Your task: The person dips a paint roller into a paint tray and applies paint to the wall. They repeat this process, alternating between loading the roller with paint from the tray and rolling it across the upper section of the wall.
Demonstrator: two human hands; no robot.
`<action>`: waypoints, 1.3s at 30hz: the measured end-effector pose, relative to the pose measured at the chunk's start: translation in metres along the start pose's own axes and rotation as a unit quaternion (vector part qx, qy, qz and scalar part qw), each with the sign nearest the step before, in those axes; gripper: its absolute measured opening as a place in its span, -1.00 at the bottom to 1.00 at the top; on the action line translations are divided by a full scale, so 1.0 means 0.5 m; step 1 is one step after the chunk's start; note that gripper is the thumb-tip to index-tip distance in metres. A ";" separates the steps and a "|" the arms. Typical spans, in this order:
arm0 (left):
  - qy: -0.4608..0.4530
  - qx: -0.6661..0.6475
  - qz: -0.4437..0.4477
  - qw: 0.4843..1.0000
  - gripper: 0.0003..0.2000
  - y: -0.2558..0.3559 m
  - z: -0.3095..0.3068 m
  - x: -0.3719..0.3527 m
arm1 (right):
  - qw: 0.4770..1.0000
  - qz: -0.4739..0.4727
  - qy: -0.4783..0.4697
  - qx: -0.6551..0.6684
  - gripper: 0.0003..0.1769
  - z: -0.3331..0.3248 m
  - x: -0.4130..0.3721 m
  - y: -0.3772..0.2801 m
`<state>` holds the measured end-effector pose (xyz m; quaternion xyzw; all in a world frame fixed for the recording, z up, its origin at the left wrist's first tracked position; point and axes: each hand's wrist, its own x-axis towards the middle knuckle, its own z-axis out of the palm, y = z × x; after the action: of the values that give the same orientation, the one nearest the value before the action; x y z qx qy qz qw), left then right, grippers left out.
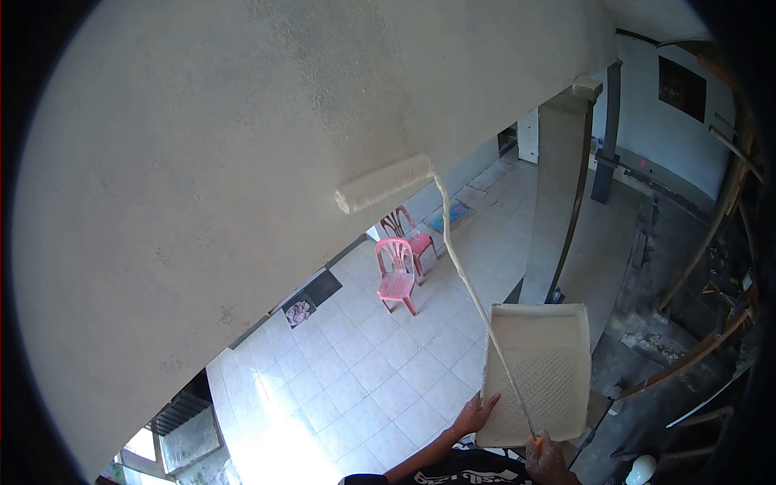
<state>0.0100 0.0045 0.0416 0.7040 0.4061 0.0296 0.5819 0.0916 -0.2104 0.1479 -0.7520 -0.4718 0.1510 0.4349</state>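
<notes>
My right hand is closed round the orange handle of a paint roller, low in the view. The roller's long bent rod runs up and left, and its cream-coated sleeve rests against the plastered surface, by its lower edge. A darker, wet-looking strip stretches above the sleeve. My left hand grips the left side of a paint tray, with some fingers hidden behind the rim. Cream paint lies at the tray's far end and coats its ribbed slope.
Far below is a tiled floor with two pink plastic chairs. A grey column rises behind the tray. Curved wooden pieces and clutter fill the right side. A crumpled cloth lies near the surface's lower edge.
</notes>
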 end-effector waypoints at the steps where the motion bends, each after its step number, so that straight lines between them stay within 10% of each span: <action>1: 0.000 0.004 0.004 1.000 -0.25 0.002 -0.002 -0.002 | 1.000 -0.009 0.007 0.005 -0.69 0.009 -0.010 0.012; 8: 0.005 -0.015 0.008 1.000 -0.26 -0.002 0.002 -0.001 | 0.989 0.100 -0.094 0.048 -0.75 -0.040 0.070 -0.090; 39: -0.003 -0.013 0.055 0.998 -0.34 -0.063 0.017 0.033 | 0.993 0.053 -0.106 -0.006 -0.69 0.032 -0.073 0.037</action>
<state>0.0084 0.0077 0.0052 0.7177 0.3647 0.0651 0.5896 0.0734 -0.2362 0.1174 -0.7583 -0.4758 0.2495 0.3692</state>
